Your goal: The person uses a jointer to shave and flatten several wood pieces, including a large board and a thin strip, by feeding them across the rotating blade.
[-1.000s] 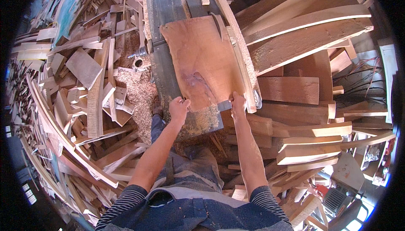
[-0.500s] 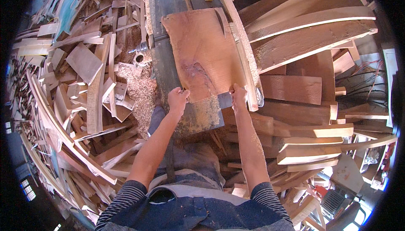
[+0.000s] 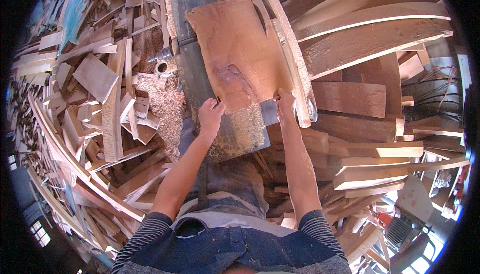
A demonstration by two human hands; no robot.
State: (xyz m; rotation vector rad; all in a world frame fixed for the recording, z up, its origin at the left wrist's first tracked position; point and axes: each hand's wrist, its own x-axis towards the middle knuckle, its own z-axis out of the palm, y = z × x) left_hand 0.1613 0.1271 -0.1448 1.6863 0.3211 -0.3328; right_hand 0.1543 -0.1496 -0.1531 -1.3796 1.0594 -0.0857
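Note:
A wide brown wooden board with a dark knot near its close end lies flat on a dark machine table dusted with sawdust. My left hand grips the board's near left corner, fingers bent at the edge. At the near right corner, my right hand has its fingers closed on the board. Both arms reach forward. Along the board's right side runs a long pale wooden strip, edged with sawdust. A narrow curved sliver shows at the board's far right edge.
Scrap wood is heaped on the left beside a sawdust pile and a round metal pipe end. Large curved planks and stacked boards crowd the right. A motor stands at lower right.
The board has slid a little farther away along the table, with both hands following it at its near corners. The view has shifted slightly.

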